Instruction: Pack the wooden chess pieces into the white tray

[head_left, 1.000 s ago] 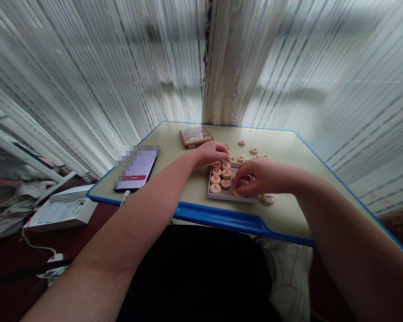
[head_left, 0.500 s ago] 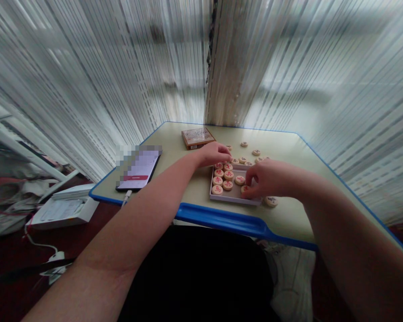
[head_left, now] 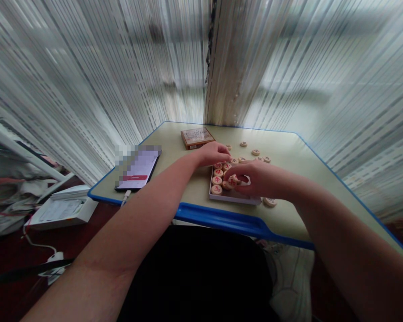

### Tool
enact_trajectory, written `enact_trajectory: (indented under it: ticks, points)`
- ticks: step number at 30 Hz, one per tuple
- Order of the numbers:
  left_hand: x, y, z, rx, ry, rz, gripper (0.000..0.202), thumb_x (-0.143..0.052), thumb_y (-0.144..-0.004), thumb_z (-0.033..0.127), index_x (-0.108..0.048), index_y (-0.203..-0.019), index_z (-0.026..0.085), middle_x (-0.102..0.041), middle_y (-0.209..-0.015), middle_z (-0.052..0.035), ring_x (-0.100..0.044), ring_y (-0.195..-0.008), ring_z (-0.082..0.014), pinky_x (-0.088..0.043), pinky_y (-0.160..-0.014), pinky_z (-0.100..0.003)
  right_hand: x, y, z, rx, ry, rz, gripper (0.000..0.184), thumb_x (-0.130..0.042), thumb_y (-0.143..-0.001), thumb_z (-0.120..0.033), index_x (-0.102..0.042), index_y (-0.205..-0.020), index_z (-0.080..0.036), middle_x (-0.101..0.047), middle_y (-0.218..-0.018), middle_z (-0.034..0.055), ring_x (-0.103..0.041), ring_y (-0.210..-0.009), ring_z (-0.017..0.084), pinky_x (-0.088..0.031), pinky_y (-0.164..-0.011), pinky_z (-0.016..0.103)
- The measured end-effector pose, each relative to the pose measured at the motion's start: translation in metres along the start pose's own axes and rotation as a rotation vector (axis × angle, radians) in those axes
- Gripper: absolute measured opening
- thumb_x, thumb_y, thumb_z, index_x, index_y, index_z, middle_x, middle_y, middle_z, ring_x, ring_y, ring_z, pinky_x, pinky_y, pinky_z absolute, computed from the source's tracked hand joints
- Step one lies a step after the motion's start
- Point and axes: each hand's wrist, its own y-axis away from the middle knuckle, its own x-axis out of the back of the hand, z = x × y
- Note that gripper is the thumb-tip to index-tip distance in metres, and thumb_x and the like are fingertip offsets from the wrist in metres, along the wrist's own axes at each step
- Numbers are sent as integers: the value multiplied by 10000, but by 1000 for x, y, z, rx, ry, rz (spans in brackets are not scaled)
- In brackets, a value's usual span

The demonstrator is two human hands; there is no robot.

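A shallow white box (head_left: 235, 200) holds round wooden Chinese chess pieces with red characters, lined up along its left side. My right hand (head_left: 255, 176) is inside the box, thumb and fingers closed on a red-marked Chinese chess piece (head_left: 233, 180), which is tilted over the second column. My left hand (head_left: 216, 153) is curled at the box's far left corner, fingertips down by the rim; what lies under them is partly hidden. Beyond the box are loose pieces, among them one dark-marked piece (head_left: 255, 152). Another piece (head_left: 270, 202) lies just right of the box.
A brown patterned box lid (head_left: 197, 137) lies toward the back of the blue-edged table (head_left: 289, 226). At the left is a tablet (head_left: 137, 170) with a white cable (head_left: 126, 197). Striped curtains (head_left: 174, 58) hang behind. A white box (head_left: 65, 208) with papers sits lower left.
My right hand has moved left within the box, bringing a red-marked piece from the right part to the second column. My left hand has stayed at the far corner.
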Motion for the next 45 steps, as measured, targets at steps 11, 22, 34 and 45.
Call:
enact_trajectory:
  ticks: [11,22,34,45]
  points:
    - [0,1,1,-1,-13,0,283,-586,-664,278,-680,-837,74,-671,-750,-64,-590,-702,-145,-449,-669,-244,-2,-3,0,12,52,34,177,-568,-700,-256,-646,-845,-191,-614,-772,43,-511,-677,141,-351,-622,241]
    - [0,2,2,1,-15,3,281,-578,-665,265,-676,-839,67,-672,-767,-76,-593,-726,-153,-452,-691,-255,-1,-3,2,-63,89,35,226,-570,-697,-306,-652,-881,-205,-621,-777,42,-519,-675,145,-348,-610,239]
    - [0,1,1,-3,-22,3,268,-581,-662,272,-680,-824,83,-673,-765,-63,-594,-724,-147,-450,-687,-246,-3,-3,5,-29,27,51,234,-575,-692,-263,-657,-905,-212,-629,-757,25,-511,-643,128,-337,-598,230]
    - [0,2,6,19,-10,17,302,-586,-664,251,-654,-890,63,-670,-822,-90,-599,-735,-152,-455,-685,-252,0,-2,4,-28,12,72,248,-552,-712,-292,-654,-925,-216,-616,-728,9,-490,-608,110,-331,-579,221]
